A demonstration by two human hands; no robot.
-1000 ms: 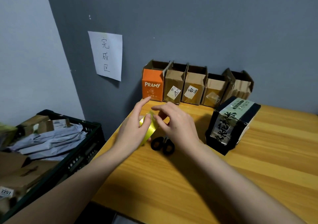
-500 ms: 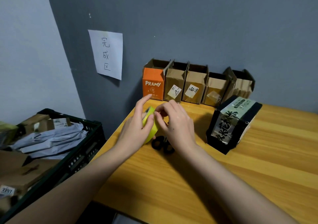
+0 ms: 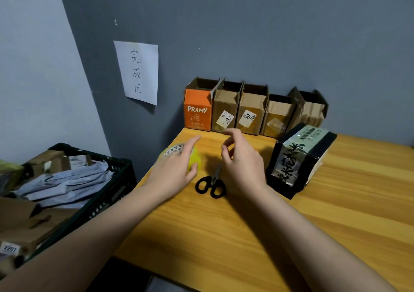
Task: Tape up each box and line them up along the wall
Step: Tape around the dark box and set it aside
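Currently at taping stage | left hand (image 3: 177, 170) fingers resting released on yellow tape roll (image 3: 193, 160) | right hand (image 3: 243, 164) loosely curled, holding nothing | scissors (image 3: 210, 185) on surface | five boxes (image 3: 253, 110) lined along wall, tops open | black box (image 3: 298, 159) apart, unplaced.

Left hand (image 3: 177, 170) lies flat, fingers straight; right hand (image 3: 243, 164) hovers, fingers loosely curled.

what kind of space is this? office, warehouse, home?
Most likely a small parcel-packing station, not a full warehouse. Cues: a row of open brown cardboard boxes against the grey wall, a black plastic crate full of grey mailer bags, and a yellow tape roll beside black-handled scissors on the wooden table.
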